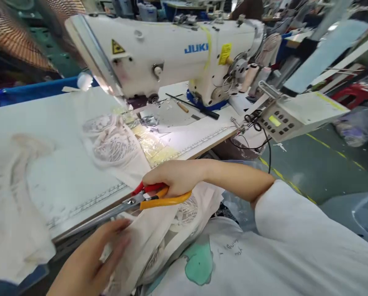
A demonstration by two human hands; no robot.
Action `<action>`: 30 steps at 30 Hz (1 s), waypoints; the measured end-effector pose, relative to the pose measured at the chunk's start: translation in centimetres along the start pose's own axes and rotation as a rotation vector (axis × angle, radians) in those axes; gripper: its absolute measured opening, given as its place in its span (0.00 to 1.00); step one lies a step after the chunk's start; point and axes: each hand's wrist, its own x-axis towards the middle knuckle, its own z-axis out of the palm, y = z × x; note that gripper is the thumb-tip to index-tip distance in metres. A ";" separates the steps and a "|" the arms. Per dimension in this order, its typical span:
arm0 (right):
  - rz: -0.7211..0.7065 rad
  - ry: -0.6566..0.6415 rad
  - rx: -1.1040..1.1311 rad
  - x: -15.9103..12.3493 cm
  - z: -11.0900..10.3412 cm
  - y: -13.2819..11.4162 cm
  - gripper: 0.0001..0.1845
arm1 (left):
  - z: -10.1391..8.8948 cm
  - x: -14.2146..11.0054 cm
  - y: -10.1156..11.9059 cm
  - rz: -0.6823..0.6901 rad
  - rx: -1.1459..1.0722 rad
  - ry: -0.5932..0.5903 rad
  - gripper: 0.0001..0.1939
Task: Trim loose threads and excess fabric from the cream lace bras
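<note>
My right hand is closed around scissors with one red and one orange handle. Their metal blades point left, along the table's front edge. My left hand is low in the view and slightly blurred, its fingers a little apart beside cream lace fabric. Whether the fingertips touch that fabric is not clear. The fabric is bunched over my lap, below the scissors. Another cream lace piece lies on the table by the sewing machine's needle area and reaches the front edge.
A white JUKI sewing machine stands across the table. Blurred pale fabric hangs over the left edge. A black-handled tool and a small wooden-handled tool lie on the machine bed. At right are a control box and cables.
</note>
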 end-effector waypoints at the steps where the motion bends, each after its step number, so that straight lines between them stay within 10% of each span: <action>1: -0.006 -0.008 0.008 0.3 0.0 -0.3 0.13 | 0.4 0.0 0.9 0.005 -0.030 0.047 0.15; 8: -0.020 -0.074 0.021 1.6 -0.9 -0.6 0.14 | 2.8 2.3 5.5 -0.150 -0.362 0.184 0.06; 30: 0.010 0.026 0.034 2.0 -1.2 -0.2 0.13 | 1.9 3.6 5.5 -0.366 -0.724 0.076 0.15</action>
